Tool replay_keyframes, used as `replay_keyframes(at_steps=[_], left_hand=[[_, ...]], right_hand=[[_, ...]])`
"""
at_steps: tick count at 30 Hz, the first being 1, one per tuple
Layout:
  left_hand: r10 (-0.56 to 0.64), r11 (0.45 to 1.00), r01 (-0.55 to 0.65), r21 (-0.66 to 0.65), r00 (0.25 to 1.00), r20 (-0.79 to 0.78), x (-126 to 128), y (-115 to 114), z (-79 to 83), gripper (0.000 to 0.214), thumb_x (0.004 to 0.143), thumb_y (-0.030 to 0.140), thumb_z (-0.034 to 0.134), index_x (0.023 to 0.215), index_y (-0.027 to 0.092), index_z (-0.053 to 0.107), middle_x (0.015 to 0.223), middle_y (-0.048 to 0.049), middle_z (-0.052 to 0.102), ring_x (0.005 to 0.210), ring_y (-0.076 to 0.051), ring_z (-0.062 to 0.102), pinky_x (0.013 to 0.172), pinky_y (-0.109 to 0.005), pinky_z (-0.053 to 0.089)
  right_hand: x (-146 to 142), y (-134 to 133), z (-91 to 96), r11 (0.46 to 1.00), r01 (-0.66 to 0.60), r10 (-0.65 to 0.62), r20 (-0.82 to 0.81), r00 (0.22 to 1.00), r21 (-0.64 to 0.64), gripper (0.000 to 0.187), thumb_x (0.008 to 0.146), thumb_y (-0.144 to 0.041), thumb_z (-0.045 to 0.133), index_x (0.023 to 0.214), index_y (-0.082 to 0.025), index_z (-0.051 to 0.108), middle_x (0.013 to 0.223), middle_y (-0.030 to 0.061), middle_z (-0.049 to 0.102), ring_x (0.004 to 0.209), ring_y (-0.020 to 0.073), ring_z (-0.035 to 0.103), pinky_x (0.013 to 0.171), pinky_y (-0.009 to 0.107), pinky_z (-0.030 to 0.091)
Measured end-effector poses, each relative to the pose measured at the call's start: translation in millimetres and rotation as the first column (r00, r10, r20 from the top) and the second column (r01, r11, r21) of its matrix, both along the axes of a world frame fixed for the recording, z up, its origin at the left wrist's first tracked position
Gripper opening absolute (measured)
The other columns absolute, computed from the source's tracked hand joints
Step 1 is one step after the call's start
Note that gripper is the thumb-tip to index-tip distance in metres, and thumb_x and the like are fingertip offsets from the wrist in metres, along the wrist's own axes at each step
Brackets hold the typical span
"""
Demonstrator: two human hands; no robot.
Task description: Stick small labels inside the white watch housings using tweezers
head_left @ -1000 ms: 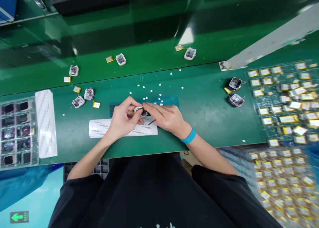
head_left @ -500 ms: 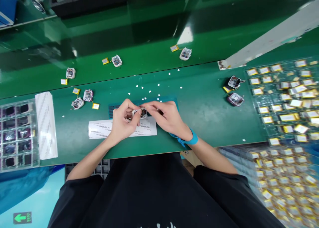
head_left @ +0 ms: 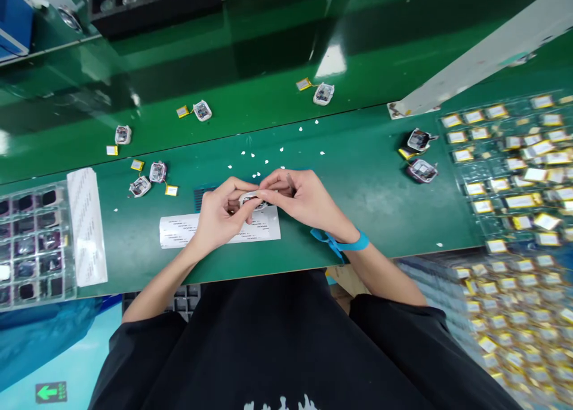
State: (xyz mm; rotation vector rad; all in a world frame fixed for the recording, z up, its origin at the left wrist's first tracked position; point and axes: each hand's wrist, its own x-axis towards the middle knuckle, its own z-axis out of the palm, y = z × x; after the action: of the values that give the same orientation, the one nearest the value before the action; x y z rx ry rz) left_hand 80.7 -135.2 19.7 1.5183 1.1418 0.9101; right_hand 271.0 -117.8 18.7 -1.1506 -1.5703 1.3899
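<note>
My left hand (head_left: 222,210) is closed around a small white watch case (head_left: 249,200) with its circuit side up. My right hand (head_left: 298,200) meets it from the right, thumb and forefinger pinched at its edge and partly covering it. A slim grey piece (head_left: 290,183) shows between the right fingers; its kind is unclear. Beneath the hands lies a printed white backing sheet (head_left: 179,231), beside a blue slotted mat (head_left: 201,200) mostly hidden by the hands. Several small white stickers (head_left: 266,162) are scattered just beyond.
Opened watch cases with yellow batteries lie to the left (head_left: 157,172), at the back (head_left: 323,93) and right (head_left: 422,170). A tray of watch cases (head_left: 65,243) and white strips (head_left: 87,231) stand left. Battery trays (head_left: 465,210) fill the right; a white post (head_left: 474,49) rises behind.
My right hand has shifted slightly, and its thumb and forefinger now cover more of the watch case. My left hand keeps its hold. The whole view has turned a little.
</note>
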Motion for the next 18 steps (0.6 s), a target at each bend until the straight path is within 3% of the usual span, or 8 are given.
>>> replay_keyframes(at_steps=[2, 4, 6, 7, 10, 13, 18], left_hand=[[-0.069, 0.997, 0.071, 0.008, 0.990, -0.121, -7.2, -3.4, 8.4, 0.012, 0.091, 0.028, 0.070, 0.094, 0.018, 0.066, 0.062, 0.0021, 0.069, 0.046, -0.010, 0.059, 0.045, -0.021, 0.044], [-0.135, 0.989, 0.146, 0.024, 0.957, -0.258, -13.5, -10.9, 12.0, 0.010, 0.092, 0.028, 0.068, 0.093, 0.018, 0.067, 0.062, 0.0021, 0.069, 0.047, -0.009, 0.058, 0.047, -0.020, 0.042], [-0.174, 0.979, 0.199, 0.037, 0.921, -0.349, -17.3, -20.7, 8.1, 0.008, 0.095, 0.025, 0.064, 0.097, 0.018, 0.067, 0.072, -0.0002, 0.075, 0.047, -0.008, 0.056, 0.048, -0.020, 0.042], [-0.181, 0.976, 0.212, 0.043, 0.911, -0.371, -18.1, -25.5, 3.7, 0.009, 0.096, 0.023, 0.061, 0.101, 0.018, 0.066, 0.080, -0.0019, 0.077, 0.046, -0.008, 0.054, 0.047, -0.020, 0.041], [-0.141, 0.975, 0.194, 0.107, 0.915, -0.377, -17.4, -36.1, -13.3, 0.013, 0.097, 0.019, 0.057, 0.106, 0.017, 0.067, 0.091, -0.0055, 0.080, 0.043, -0.006, 0.049, 0.046, -0.019, 0.040], [-0.096, 0.968, 0.172, 0.184, 0.928, -0.361, -15.4, -38.7, -25.5, 0.013, 0.096, 0.018, 0.058, 0.105, 0.017, 0.067, 0.088, -0.0055, 0.080, 0.041, -0.006, 0.046, 0.045, -0.019, 0.038], [-0.106, 0.966, 0.181, 0.185, 0.928, -0.357, -12.6, -36.7, -31.6, 0.007, 0.096, 0.016, 0.058, 0.100, 0.019, 0.062, 0.100, -0.0062, 0.081, 0.040, -0.006, 0.050, 0.043, -0.018, 0.040]], right_hand=[[10.3, -3.7, 7.8, 0.993, 0.047, -0.059, 0.109, 0.992, 0.110, 0.046, 0.101, -0.053, 0.050, 0.078, -0.018, 0.071, 0.076, 0.0027, 0.071, 0.068, 0.0136, 0.062, 0.063, 0.030, 0.045], [22.8, -9.9, 12.2, 0.976, 0.128, -0.142, 0.068, 0.988, 0.175, 0.056, 0.105, -0.052, 0.039, 0.072, -0.020, 0.070, 0.081, 0.0044, 0.072, 0.069, 0.0148, 0.062, 0.066, 0.032, 0.047], [34.5, -18.4, 10.9, 0.934, 0.188, -0.221, 0.076, 0.972, 0.303, 0.063, 0.105, -0.055, 0.035, 0.061, -0.021, 0.065, 0.074, 0.0043, 0.068, 0.070, 0.0166, 0.060, 0.070, 0.035, 0.047], [39.2, -23.3, 8.1, 0.931, 0.208, -0.245, 0.091, 0.965, 0.300, 0.067, 0.105, -0.058, 0.031, 0.059, -0.022, 0.064, 0.067, 0.0035, 0.064, 0.065, 0.0160, 0.058, 0.067, 0.035, 0.046], [46.9, -38.4, -4.0, 0.975, 0.196, -0.208, 0.131, 0.969, 0.102, 0.071, 0.105, -0.062, 0.023, 0.076, -0.021, 0.073, 0.053, 0.0011, 0.060, 0.052, 0.0150, 0.058, 0.054, 0.032, 0.044], [46.5, -50.3, -14.4, 0.976, 0.207, -0.199, 0.111, 0.974, -0.069, 0.057, 0.104, -0.058, 0.040, 0.085, -0.019, 0.076, 0.067, 0.0038, 0.073, 0.059, 0.0161, 0.069, 0.058, 0.031, 0.055], [40.8, -58.3, -22.0, 0.983, 0.164, -0.149, 0.153, 0.977, -0.088, 0.024, 0.095, -0.042, 0.064, 0.090, -0.022, 0.076, 0.078, 0.0029, 0.078, 0.067, 0.0187, 0.075, 0.066, 0.033, 0.063]])
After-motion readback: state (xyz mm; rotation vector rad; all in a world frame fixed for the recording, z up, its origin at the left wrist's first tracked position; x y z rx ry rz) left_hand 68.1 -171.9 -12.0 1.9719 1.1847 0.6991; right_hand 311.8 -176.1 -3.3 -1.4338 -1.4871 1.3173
